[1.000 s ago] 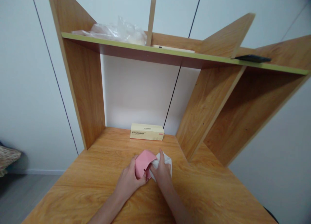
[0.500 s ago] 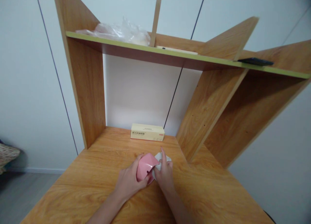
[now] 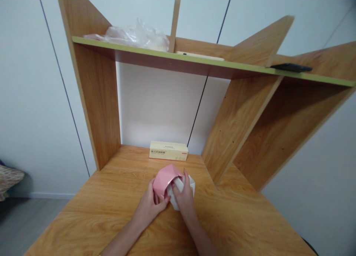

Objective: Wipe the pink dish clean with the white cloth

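Observation:
Both hands meet over the middle of the wooden desk. My left hand grips a pink faceted bowl-like piece, tilted with its opening toward me. My right hand is closed around a white faceted piece that sits right against the pink one; most of the white piece is hidden behind my fingers. The two pieces touch or nest; I cannot tell which.
A long cream box lies at the back of the desk against the white wall. The upper shelf carries a crumpled clear plastic bag at left and a flat black object at right. Slanted wooden partitions rise to the right.
The pink piece has been turned and lifted slightly, its domed side now facing up and away. Both hands shifted a little with it; the white piece stays under my right hand.

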The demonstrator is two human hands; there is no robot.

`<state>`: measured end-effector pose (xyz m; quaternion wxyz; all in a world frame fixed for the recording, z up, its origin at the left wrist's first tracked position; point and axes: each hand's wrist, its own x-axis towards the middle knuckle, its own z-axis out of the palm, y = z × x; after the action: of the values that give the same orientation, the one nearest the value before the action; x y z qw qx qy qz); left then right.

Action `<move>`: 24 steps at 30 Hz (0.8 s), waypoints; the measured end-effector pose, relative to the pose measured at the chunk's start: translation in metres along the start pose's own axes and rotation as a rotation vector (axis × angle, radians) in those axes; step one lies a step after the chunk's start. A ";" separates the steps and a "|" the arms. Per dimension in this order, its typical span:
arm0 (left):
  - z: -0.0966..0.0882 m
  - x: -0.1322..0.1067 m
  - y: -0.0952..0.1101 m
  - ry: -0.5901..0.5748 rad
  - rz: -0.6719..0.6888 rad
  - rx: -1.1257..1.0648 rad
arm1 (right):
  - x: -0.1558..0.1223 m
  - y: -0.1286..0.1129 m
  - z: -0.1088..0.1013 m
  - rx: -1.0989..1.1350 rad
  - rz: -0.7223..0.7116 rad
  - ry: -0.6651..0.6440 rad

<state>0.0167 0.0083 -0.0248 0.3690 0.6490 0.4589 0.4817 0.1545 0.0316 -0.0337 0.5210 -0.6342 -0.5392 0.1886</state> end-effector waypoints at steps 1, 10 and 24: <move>-0.001 0.001 0.000 0.015 -0.003 0.027 | 0.000 -0.002 -0.001 -0.063 0.017 0.026; -0.003 -0.001 0.005 -0.003 0.050 0.184 | 0.004 -0.005 -0.020 -0.431 -0.184 0.114; -0.013 0.002 0.003 -0.022 0.004 0.266 | 0.002 0.008 -0.011 -0.247 -0.098 -0.057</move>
<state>0.0052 0.0099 -0.0184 0.2839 0.6985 0.5130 0.4103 0.1674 0.0292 -0.0355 0.4322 -0.6608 -0.6031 0.1131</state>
